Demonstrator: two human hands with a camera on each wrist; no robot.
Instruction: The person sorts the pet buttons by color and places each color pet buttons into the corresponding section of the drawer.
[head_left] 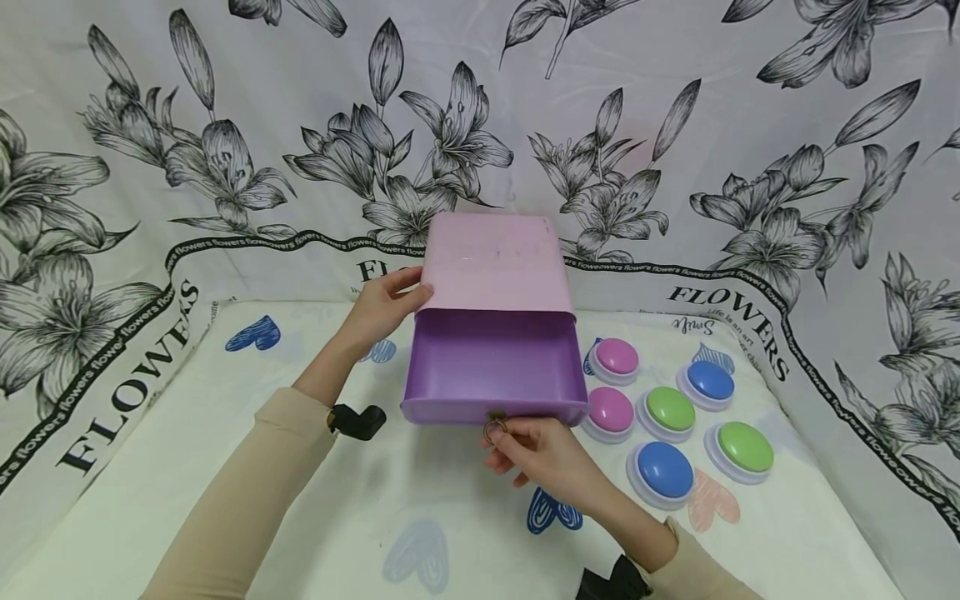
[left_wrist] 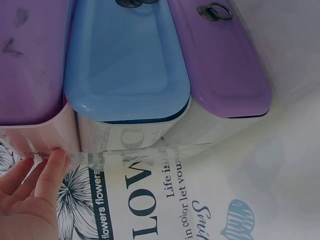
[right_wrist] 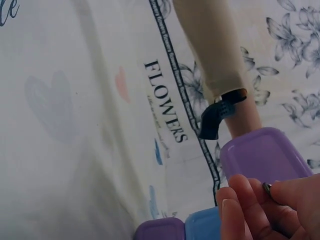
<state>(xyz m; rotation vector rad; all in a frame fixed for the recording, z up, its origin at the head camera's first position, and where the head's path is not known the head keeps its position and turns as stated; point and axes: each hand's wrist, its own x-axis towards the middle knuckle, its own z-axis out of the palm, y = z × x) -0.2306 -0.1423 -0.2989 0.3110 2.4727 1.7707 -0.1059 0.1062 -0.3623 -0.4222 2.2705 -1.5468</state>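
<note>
Your right hand pinched the ring at six o'clock on the jutting purple drawer while your uncurled left hand touched the pink box at nine.

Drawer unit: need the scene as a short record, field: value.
pink casing: above white cloth
purple drawer: pulled open
ring pull: on drawer front
right hand: pinches ring pull
left hand: fingers touch casing's left side
blue drawer: beside casing, left wrist view
buttons: six; two pink, two blue, two green
</note>
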